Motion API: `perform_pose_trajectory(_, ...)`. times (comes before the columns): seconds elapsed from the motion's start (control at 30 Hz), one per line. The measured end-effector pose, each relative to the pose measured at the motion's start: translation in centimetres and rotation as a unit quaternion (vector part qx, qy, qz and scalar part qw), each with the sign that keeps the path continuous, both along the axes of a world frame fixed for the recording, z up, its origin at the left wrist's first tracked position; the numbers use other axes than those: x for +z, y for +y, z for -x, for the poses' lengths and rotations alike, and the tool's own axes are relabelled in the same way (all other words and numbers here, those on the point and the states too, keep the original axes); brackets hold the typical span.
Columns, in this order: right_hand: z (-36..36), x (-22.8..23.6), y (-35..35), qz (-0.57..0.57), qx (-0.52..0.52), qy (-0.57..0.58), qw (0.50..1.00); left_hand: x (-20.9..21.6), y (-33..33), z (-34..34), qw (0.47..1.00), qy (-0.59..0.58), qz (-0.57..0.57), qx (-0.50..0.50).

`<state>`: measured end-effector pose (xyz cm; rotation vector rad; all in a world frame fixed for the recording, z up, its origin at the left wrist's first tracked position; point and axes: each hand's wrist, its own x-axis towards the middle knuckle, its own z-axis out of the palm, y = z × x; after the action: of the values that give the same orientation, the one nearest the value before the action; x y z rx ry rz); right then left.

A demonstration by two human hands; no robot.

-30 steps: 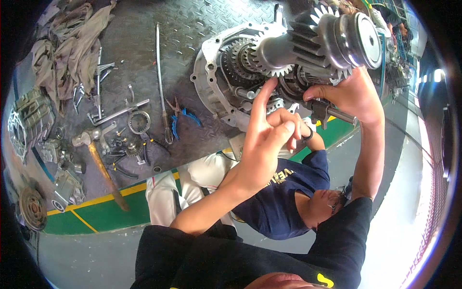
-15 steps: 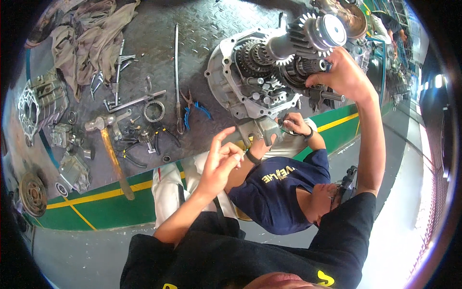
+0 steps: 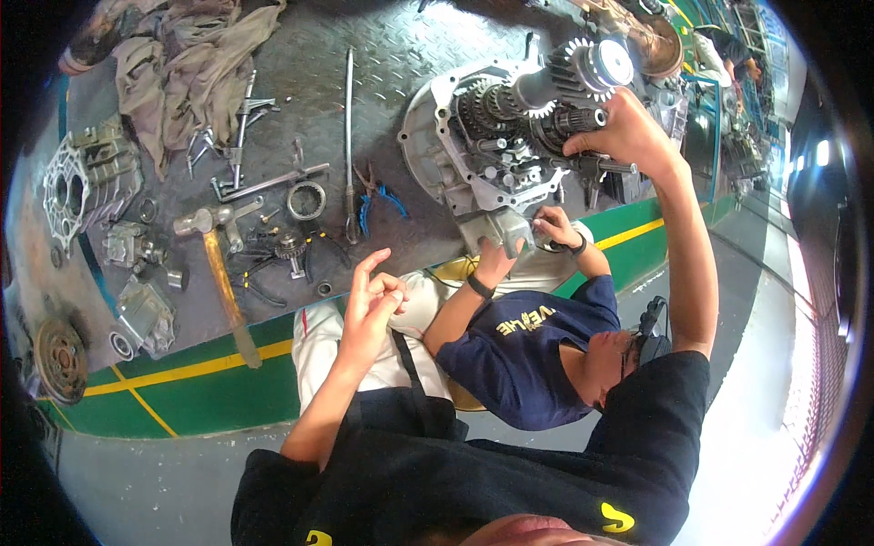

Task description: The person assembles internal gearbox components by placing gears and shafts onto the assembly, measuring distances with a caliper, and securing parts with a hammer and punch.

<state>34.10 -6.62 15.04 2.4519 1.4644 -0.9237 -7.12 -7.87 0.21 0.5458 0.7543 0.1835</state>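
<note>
Since the first frame, the left hand (image 3: 367,308) has drawn back from the gears to the lower middle of the frame, and the gear shaft (image 3: 575,75) shows smaller and further left. The dark steel bench (image 3: 305,105), stamped with a raised tread, fills the upper left and centre. A co-worker (image 3: 523,355) in a navy shirt sits at lower centre, hands at a grey metal bracket. The housing (image 3: 424,150), cast metal with a rounded, bolt-holed flange, lies right of upper centre. A crumpled cloth (image 3: 182,77) spreads at upper left. The bright gear shaft, with slanting teeth and a smooth round end, juts above the housing at upper right. The right hand (image 3: 633,132) is against its right side, thumb set apart; its fingers are hidden, so I cannot tell whether they grip. A wooden-handled hammer (image 3: 219,273) lies at lower left. The left hand's fingers are loosely spread, index raised, the others curled toward the thumb. Blue-handled pliers (image 3: 367,202) lie left of centre, near a toothed ring (image 3: 292,202).
</note>
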Motion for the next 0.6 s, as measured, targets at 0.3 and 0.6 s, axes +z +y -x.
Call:
perform_pose_trajectory(0.3,-0.7,0.2,-0.3,-0.041,0.065,0.027,0.997,2.5,2.1,3.7,0.996,0.056,-0.062,0.022)
perform_pose_trajectory(0.6,-0.6,-0.5,-0.5,-0.08,0.089,0.009,0.993,1.7,2.2,6.3,0.995,0.07,-0.062,0.047)
